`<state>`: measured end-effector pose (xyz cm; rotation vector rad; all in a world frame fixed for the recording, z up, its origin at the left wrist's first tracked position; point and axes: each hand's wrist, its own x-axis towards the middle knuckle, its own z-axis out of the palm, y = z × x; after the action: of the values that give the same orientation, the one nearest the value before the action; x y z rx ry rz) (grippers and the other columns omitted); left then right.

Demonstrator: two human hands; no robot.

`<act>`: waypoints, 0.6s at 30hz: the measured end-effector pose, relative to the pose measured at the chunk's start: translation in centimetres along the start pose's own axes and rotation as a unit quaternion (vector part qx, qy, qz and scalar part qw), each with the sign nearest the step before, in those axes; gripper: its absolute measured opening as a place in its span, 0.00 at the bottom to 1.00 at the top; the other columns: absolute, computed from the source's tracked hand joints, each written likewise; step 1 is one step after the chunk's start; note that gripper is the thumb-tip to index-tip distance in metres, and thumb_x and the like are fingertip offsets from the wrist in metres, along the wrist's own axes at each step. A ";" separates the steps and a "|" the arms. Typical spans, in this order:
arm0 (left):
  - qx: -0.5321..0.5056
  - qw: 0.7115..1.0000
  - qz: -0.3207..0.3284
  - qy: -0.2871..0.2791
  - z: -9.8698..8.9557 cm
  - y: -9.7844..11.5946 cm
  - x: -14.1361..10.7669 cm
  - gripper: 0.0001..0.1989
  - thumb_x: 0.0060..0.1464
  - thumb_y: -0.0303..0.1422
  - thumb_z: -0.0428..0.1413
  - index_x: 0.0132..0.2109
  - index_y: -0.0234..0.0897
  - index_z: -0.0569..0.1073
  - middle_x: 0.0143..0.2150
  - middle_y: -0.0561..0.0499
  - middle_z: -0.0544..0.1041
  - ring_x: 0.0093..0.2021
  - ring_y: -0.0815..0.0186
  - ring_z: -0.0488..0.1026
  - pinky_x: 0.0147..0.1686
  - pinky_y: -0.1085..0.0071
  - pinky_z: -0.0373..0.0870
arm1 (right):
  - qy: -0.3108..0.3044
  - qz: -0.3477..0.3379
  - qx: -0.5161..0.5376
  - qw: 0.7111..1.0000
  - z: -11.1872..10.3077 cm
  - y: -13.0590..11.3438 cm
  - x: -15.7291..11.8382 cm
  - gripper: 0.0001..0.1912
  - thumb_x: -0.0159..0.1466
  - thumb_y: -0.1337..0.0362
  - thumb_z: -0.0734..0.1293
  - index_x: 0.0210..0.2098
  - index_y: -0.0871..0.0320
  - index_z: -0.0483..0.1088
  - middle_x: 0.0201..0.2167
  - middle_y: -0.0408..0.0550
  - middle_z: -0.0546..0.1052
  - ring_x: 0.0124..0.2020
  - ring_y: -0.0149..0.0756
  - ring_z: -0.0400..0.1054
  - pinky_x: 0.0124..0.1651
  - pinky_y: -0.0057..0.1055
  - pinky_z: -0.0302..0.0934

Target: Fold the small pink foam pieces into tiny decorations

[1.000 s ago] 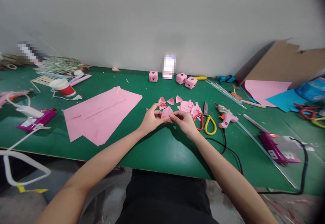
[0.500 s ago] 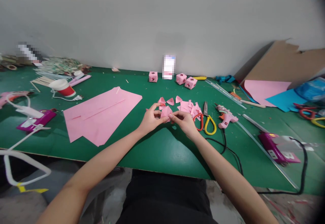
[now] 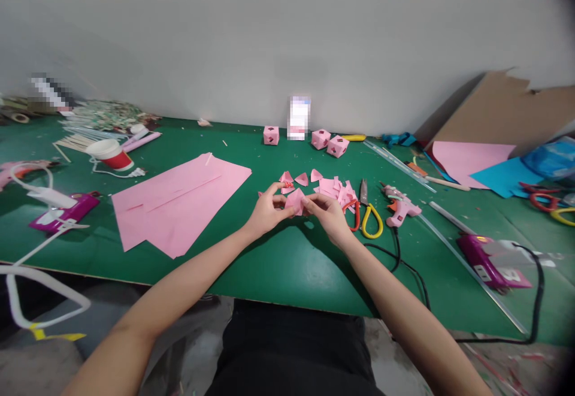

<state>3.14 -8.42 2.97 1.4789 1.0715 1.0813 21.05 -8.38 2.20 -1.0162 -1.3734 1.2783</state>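
Between my hands, just above the table's green top, is a small folded pink paper piece. My left hand grips its left side, thumb in front. On the right edge, my right hand pinches the same piece between thumb and fingers. Small pink folded triangles stand right behind it, partly hidden by my left fingers. A pile of pink paper scraps lies beyond my right hand. Scissors with red and yellow handles rest beside that hand, the red loop partly covered.
Finished-looking pink paper cubes stand at the back near a propped phone. Large pink sheets lie left. A pink glue gun with a black cord and a purple power box are right. A paper cup leans at left.
My right fingers have shifted slightly up and to the right along the folded paper piece. My left hand stays almost where it was.
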 end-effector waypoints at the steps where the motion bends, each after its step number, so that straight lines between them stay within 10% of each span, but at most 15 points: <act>1: 0.002 1.000 -0.001 -0.002 0.0 0.0 0.0 0.31 0.45 0.34 0.66 0.55 0.35 0.64 0.27 0.54 0.76 0.30 0.64 0.77 0.35 0.68 0.73 | 0.007 -0.007 -0.008 1.000 0.0 0.0 0.0 0.20 0.57 0.46 0.71 0.31 0.58 0.75 0.26 0.45 0.76 0.28 0.34 0.69 0.35 0.32 0.64; 18: -0.075 0.997 -0.035 0.007 0.1 0.2 0.0 0.31 0.43 0.34 0.67 0.54 0.35 0.65 0.29 0.54 0.77 0.30 0.64 0.78 0.31 0.69 0.76 | -0.005 -0.026 -0.108 0.994 -0.1 -0.3 0.2 0.21 0.56 0.45 0.71 0.27 0.58 0.71 0.24 0.44 0.74 0.25 0.32 0.67 0.29 0.30 0.63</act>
<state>3.28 -8.47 3.20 1.3069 1.0216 1.1007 21.12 -8.23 2.49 -1.1127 -1.5601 1.1149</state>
